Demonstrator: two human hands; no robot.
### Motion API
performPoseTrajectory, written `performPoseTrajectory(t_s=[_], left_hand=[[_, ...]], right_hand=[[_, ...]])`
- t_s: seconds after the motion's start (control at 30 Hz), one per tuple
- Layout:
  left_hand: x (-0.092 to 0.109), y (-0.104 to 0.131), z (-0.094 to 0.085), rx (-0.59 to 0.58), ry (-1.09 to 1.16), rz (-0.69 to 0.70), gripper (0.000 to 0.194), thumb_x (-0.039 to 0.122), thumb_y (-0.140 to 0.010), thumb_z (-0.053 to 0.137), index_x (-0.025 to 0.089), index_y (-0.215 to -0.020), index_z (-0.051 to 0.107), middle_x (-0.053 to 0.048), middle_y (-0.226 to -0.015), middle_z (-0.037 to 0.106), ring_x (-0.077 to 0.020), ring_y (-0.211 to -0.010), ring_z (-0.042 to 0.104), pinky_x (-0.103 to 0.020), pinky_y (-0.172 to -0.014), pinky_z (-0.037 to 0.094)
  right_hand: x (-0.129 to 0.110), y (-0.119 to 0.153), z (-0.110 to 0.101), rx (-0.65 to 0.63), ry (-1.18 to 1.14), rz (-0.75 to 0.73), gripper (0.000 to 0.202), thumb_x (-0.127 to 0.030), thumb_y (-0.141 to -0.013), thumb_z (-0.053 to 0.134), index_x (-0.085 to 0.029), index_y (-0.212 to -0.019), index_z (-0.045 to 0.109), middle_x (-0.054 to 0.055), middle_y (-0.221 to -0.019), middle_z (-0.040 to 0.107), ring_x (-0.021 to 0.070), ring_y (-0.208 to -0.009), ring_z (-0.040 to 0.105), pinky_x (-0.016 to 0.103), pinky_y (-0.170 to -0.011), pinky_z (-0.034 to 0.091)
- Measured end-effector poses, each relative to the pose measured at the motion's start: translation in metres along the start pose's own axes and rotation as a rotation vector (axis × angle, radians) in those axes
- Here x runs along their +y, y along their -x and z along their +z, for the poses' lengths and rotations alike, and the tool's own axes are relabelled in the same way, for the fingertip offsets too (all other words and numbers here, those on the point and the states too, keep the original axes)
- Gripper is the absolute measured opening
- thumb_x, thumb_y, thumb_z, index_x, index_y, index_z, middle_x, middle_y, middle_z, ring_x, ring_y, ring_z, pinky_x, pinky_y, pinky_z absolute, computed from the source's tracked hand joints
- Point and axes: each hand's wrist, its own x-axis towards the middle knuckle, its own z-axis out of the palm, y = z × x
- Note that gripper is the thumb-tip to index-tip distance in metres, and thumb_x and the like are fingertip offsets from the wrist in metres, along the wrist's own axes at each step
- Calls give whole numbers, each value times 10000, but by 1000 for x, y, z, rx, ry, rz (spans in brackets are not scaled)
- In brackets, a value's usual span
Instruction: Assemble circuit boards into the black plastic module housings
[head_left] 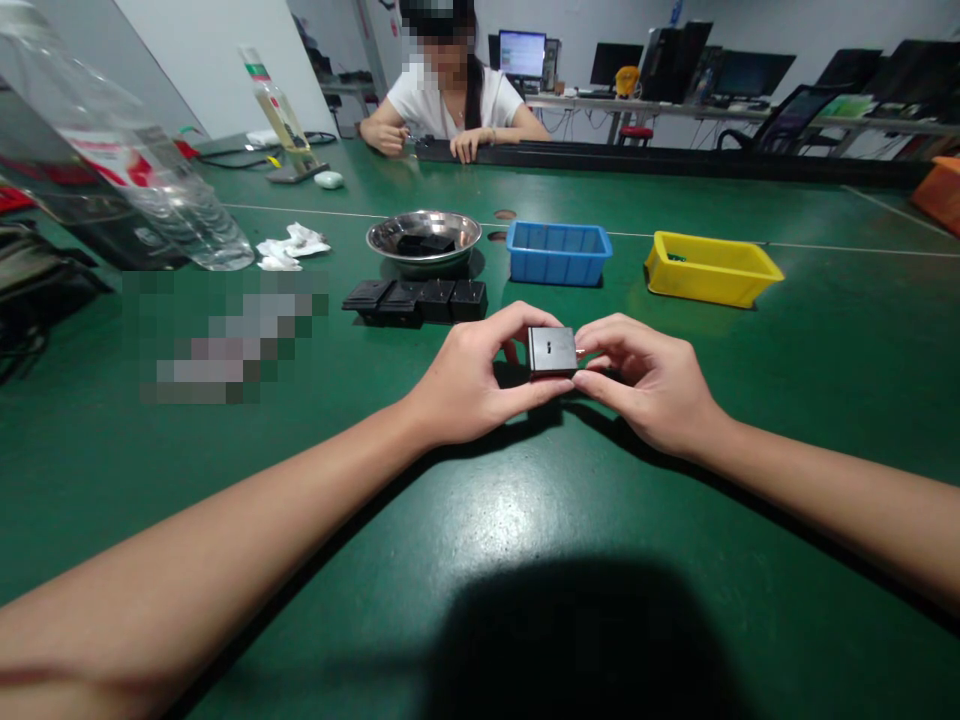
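While the left hand point(480, 375) pinches the black case point(553, 352) between thumb and curled fingers, just on the wearer's side of the blue bin point(560, 262), the right hand point(652, 385) has thumb and fingers slightly parted at the case's right side, by a small metal piece point(580, 352) (whether they grip it, I cannot tell). Good handling probably means a firm, square left hold and light, straight pressure from the right fingertips.

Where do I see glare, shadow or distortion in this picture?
Head view: white glare on the green table, below the black box; head view: a broad dark shadow at the bottom edge; head view: the clear bottle at left looks stretched and leaning, perhaps from a wide lens.
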Motion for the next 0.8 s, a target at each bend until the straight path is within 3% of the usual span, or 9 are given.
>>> performPoseTrajectory(t_s=[0.17, 0.3, 0.53, 0.8], left_hand=[[5, -1, -1, -11, -83, 95, 312, 366, -857, 750, 175, -1087, 660, -64, -1043, 735, -181, -923, 673, -285, -837, 511], [6, -1, 0, -46, -153, 159, 302, 362, -866, 734, 183, -1099, 663, -82, -1060, 737, -210, -980, 667, -338, -904, 508], [4, 0, 0, -39, -191, 213, 334, 370, -860, 747, 192, -1129, 658, -94, -1086, 707, -221, -1018, 651, -344, -930, 513], [5, 1, -1, -44, -207, 204, 357, 395, -868, 739, 202, -1158, 660, -96, -1090, 677, -225, -1037, 637, -349, -915, 522]], right_hand=[[-2, -2, 0, -73, -73, 85, 150, -295, -801, 807, -187, -859, 721, 33, -862, 704, 167, -801, 664, 294, -719, 561], [-3, -3, 0, -124, -262, 241, 206, -344, -751, 834, -177, -811, 729, 23, -782, 726, 178, -772, 680, 318, -738, 564], [-9, -6, -2, -195, -681, 545, 101, -245, -730, 738, -168, -791, 714, 61, -795, 730, 185, -719, 676, 353, -731, 573], [-11, -7, -1, -222, -728, 560, 136, -305, -771, 745, -181, -792, 693, 61, -777, 703, 196, -731, 667, 373, -729, 585]])
